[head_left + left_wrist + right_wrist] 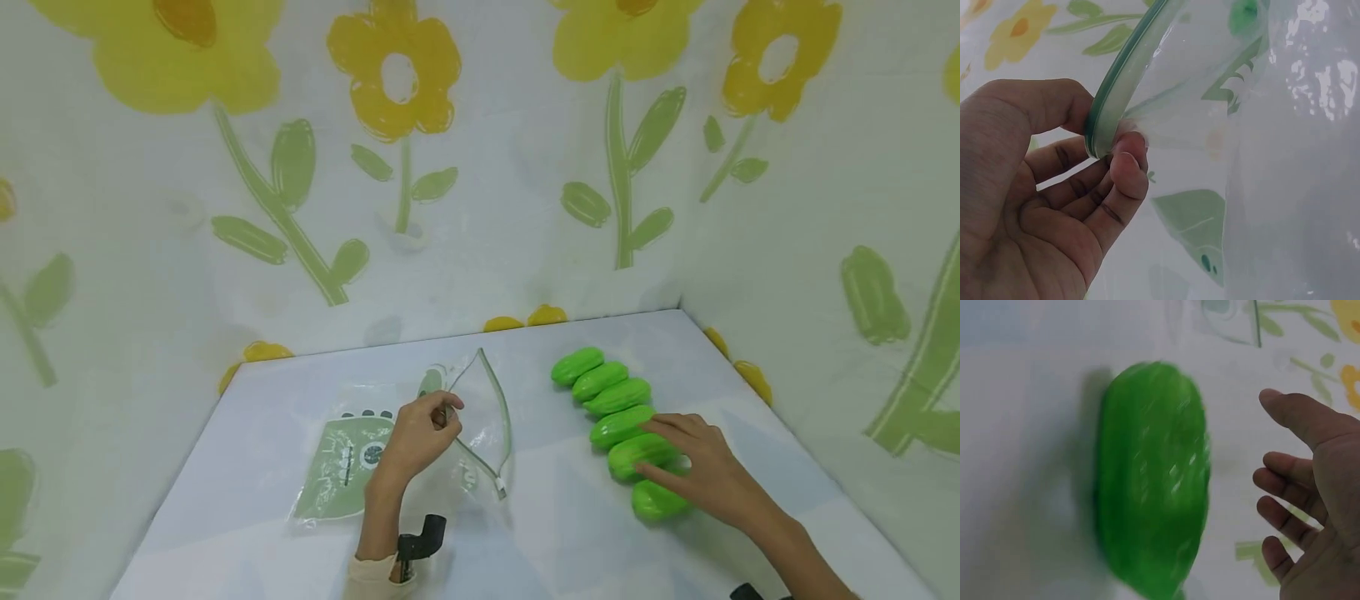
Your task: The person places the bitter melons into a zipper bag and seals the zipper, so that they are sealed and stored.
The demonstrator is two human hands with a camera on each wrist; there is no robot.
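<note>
A clear zip bag (341, 479) with a green printed pattern lies on the table, its green-edged mouth (504, 408) spread apart. My left hand (420, 433) pinches the rim of that mouth; in the left wrist view, thumb and fingers grip the green zip strip (1119, 75). Several shiny, bright green, ridged oblong vegetables (617, 397) form a slanting row on the right. Over the near end of this row hovers my right hand (701, 467), fingers spread and holding nothing. One green vegetable (1154, 475) fills the middle of the right wrist view, apart from the fingers.
The pale tabletop (547, 533) ends at a flower-printed backdrop (487, 250) behind and at the right side. A white zip slider (501, 486) sits at the near corner of the bag's mouth.
</note>
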